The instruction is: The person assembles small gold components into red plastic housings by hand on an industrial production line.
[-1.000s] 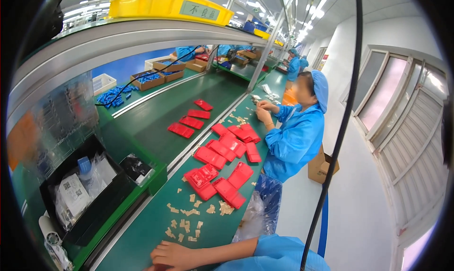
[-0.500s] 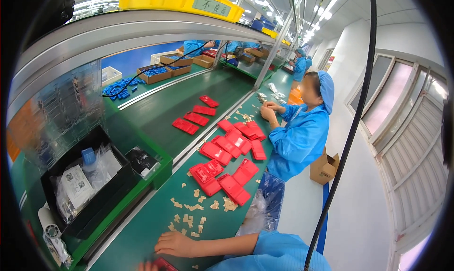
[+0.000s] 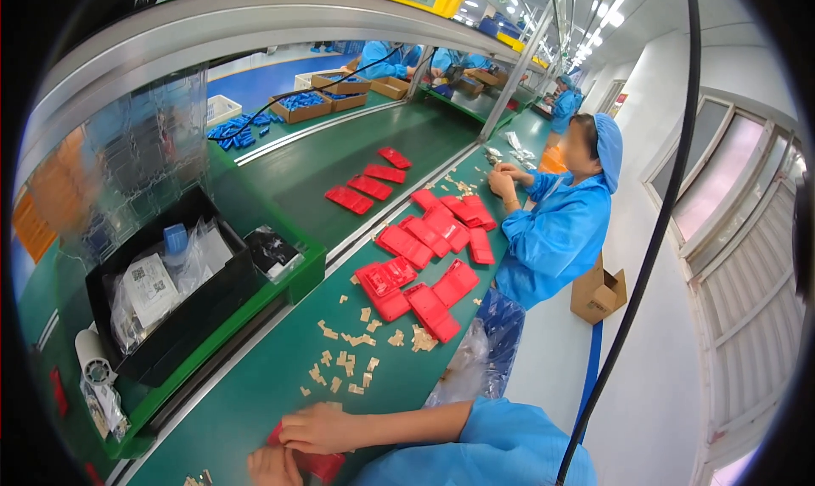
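Note:
At the lower edge, both my hands are together over a red plastic case (image 3: 327, 466) on the green bench. My right hand (image 3: 316, 427), its forearm coming in from the right in a blue sleeve, bends its fingers down at the case's upper side. Whatever those fingertips pinch is hidden. My left hand (image 3: 273, 466) is closed at the case's left edge, partly cut off by the picture's rim. Just beyond lie scattered small tan pieces (image 3: 350, 363). Farther off, several red cases (image 3: 433, 231) lie grouped, some overlapping.
A black bin (image 3: 191, 329) with bagged parts stands left, by a green ledge. More red cases (image 3: 370, 186) lie on the conveyor (image 3: 314, 155). A co-worker in blue (image 3: 556, 231) works at the right edge. A black cable (image 3: 632, 257) hangs at right.
My right hand has gone from lying beside the tan pieces to bending over the red case, meeting my left hand. The view has shifted, so the bench scene sits farther right and slightly higher.

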A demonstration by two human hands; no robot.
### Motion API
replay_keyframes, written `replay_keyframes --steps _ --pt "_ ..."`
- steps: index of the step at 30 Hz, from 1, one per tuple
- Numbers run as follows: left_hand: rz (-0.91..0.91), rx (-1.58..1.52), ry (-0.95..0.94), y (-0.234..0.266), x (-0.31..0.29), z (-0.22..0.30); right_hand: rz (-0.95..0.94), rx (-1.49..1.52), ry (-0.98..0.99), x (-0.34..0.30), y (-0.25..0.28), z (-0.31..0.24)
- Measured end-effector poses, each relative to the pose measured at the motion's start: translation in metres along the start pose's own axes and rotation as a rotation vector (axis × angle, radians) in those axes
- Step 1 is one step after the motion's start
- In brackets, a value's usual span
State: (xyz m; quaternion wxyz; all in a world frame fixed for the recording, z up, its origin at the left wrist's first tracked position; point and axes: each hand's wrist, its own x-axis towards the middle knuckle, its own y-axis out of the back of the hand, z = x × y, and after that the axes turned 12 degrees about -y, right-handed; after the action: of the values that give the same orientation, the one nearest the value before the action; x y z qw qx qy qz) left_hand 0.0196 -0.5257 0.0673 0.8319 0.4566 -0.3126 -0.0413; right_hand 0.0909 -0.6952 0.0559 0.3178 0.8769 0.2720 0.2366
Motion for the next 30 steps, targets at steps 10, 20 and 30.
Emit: replay_keyframes --steps 10,20,30 --pt "-0.064 -0.306 0.384 0.009 -0.005 0.006 0.097 0.056 0.067 0.008 -0.005 -0.006" --pt "-0.327 -0.047 -0.032 -0.019 -0.02 0.001 1.106 0.519 -0.743 -0.001 0.242 0.191" --pt "-0.339 0.023 0.083 -0.024 -0.042 -0.003 0.891 0.496 -0.769 -0.029 0.177 0.186"
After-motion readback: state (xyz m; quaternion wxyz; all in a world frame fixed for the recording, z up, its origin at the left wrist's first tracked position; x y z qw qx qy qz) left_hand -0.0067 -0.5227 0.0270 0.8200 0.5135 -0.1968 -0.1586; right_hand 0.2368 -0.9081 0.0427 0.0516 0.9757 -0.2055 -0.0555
